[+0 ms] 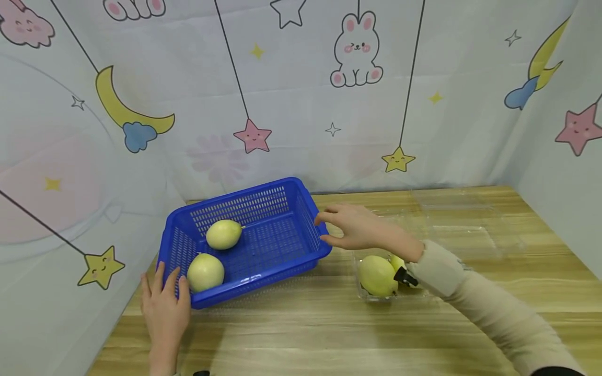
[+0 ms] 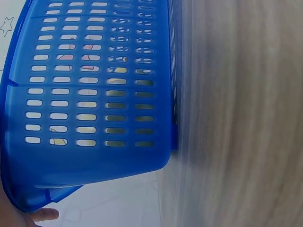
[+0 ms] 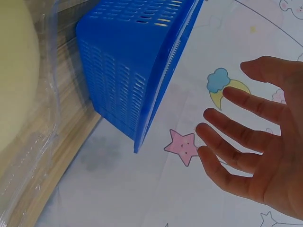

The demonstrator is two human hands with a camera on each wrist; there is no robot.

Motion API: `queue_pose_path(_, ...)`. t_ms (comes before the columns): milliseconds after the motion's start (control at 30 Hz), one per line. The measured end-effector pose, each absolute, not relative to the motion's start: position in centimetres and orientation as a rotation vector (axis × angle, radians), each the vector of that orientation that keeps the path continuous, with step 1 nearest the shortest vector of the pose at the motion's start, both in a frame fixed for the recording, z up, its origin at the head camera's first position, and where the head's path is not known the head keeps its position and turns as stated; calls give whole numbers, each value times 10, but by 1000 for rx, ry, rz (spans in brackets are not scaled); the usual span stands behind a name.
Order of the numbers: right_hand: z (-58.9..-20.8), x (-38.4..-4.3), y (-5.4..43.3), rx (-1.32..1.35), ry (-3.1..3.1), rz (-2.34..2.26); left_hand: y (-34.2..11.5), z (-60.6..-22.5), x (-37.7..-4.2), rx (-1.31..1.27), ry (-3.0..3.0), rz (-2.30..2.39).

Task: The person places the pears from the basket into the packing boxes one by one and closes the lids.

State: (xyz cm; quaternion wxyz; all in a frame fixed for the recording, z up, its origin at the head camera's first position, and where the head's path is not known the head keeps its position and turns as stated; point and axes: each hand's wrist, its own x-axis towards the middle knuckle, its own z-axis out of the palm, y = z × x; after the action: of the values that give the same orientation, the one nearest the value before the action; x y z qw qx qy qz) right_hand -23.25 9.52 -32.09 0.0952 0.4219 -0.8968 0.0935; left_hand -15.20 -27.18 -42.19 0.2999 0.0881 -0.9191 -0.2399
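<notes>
A blue plastic basket (image 1: pixel 249 282) sits on the table with two pale yellow pears, one pear (image 1: pixel 223 234) farther back and another pear (image 1: pixel 205 272) by the front-left corner. My left hand (image 1: pixel 165 309) rests at that corner, fingers spread over the rim. In the left wrist view, a fingertip (image 2: pixel 45 214) shows past the basket's corner. My right hand (image 1: pixel 356 226) hovers by the basket's right end, holding nothing. Seen from the right wrist, its fingers (image 3: pixel 241 132) are spread and loosely bent, apart from the basket (image 3: pixel 118 66).
Beneath my right forearm stands a clear plastic box (image 1: pixel 364 297) with a large pear (image 1: pixel 378 275) and another partly hidden by the wrist. Farther back on the right lies more clear plastic packaging (image 1: pixel 465 230). A printed cloth (image 1: pixel 301 104) hangs behind the wooden table (image 1: pixel 291 334).
</notes>
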Motion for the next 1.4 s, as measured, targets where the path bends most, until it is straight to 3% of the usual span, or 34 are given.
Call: queue_pose_path(1400,-334,-234,29,1304,-2767,313,-273,-423,-151,204,-2446,-609)
